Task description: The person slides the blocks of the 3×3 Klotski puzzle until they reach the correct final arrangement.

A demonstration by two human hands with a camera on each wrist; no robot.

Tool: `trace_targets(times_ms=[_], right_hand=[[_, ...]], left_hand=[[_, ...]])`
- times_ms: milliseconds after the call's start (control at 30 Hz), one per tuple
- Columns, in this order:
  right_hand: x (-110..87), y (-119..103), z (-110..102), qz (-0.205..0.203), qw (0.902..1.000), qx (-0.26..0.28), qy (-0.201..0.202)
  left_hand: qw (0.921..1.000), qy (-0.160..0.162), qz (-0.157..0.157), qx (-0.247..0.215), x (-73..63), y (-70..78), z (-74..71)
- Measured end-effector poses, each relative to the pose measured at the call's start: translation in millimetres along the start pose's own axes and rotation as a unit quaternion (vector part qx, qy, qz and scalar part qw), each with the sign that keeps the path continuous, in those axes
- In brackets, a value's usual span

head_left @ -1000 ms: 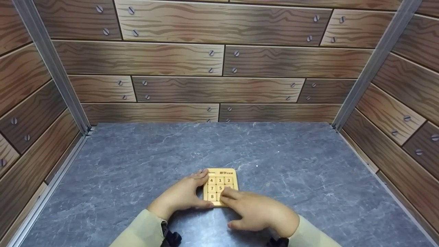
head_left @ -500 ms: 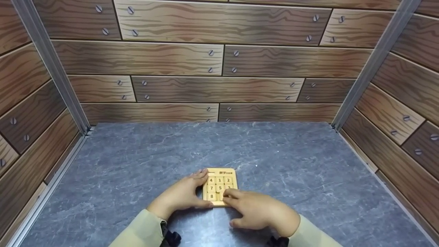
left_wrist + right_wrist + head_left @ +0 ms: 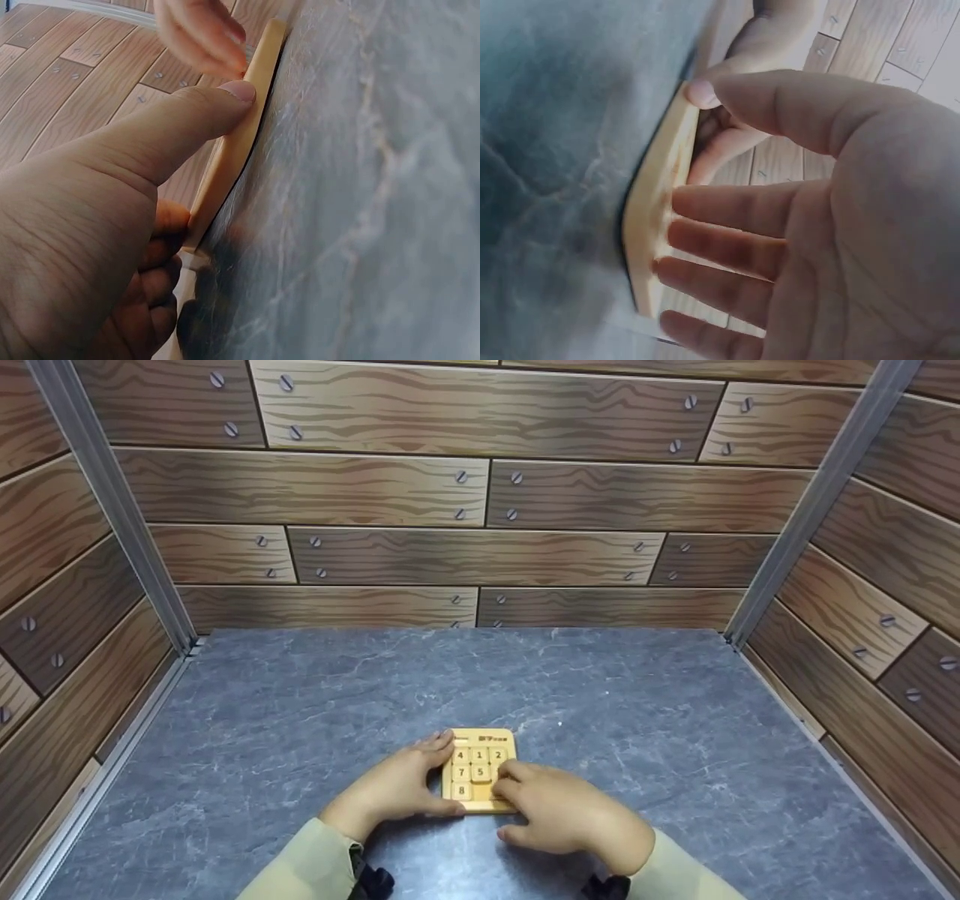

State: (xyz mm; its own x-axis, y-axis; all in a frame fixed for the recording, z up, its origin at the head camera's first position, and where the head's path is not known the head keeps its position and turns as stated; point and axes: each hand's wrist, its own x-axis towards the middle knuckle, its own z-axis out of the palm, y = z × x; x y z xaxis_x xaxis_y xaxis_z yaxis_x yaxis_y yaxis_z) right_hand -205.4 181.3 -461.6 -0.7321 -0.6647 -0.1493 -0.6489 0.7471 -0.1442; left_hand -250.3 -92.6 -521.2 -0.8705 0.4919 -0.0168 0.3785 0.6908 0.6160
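Note:
A yellow number sliding puzzle (image 3: 480, 773) lies flat in the head view. Tiles 4, 1, 2, 7, 5 and 8 show; the bottom middle slot is bare. My left hand (image 3: 394, 784) grips the puzzle's left side, thumb on the near edge and fingers toward the far left corner. In the left wrist view that thumb presses the frame's side (image 3: 236, 146). My right hand (image 3: 566, 810) has its fingertips over the right column, hiding the lower tiles there. Its fingers (image 3: 731, 247) look fairly straight in the right wrist view, with the thumb held apart.
The puzzle rests on a grey marbled tabletop (image 3: 480, 682) near its front. Wood-patterned panels (image 3: 480, 495) wall in the back and both sides. Metal posts (image 3: 161, 562) stand at the back corners. Black straps (image 3: 371, 877) circle both wrists.
My right fingertips have slid from the puzzle's bottom middle slot to its right column, and that slot is now uncovered and bare. My left hand keeps its grip in the same place.

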Motion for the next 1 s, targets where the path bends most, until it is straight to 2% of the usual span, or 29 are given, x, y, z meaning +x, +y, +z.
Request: trace_targets(times_ms=[100,300,400,600,1000], right_hand=[[3.4,0,7,-0.015,0.9998,0.015,-0.001],[5.7,-1,16,-0.072,0.9967,0.009,-0.035],[7.1,-1,16,-0.08,0.9959,0.007,-0.041],[7.1,-1,14,-0.065,0.9967,0.017,-0.045],[-2.5,3,2,-0.019,0.9962,0.054,-0.066]], left_hand=[[1.0,0.002,0.001,0.0,-0.7,-0.5,0.7],[0.9999,0.005,0.009,0.003,-0.3,-0.4,1.0],[0.9999,0.006,0.01,0.006,0.1,0.1,0.3],[0.9998,0.011,0.013,0.007,-0.5,-1.2,1.1],[1.0,0.002,0.005,-0.001,0.2,-1.2,0.9]])
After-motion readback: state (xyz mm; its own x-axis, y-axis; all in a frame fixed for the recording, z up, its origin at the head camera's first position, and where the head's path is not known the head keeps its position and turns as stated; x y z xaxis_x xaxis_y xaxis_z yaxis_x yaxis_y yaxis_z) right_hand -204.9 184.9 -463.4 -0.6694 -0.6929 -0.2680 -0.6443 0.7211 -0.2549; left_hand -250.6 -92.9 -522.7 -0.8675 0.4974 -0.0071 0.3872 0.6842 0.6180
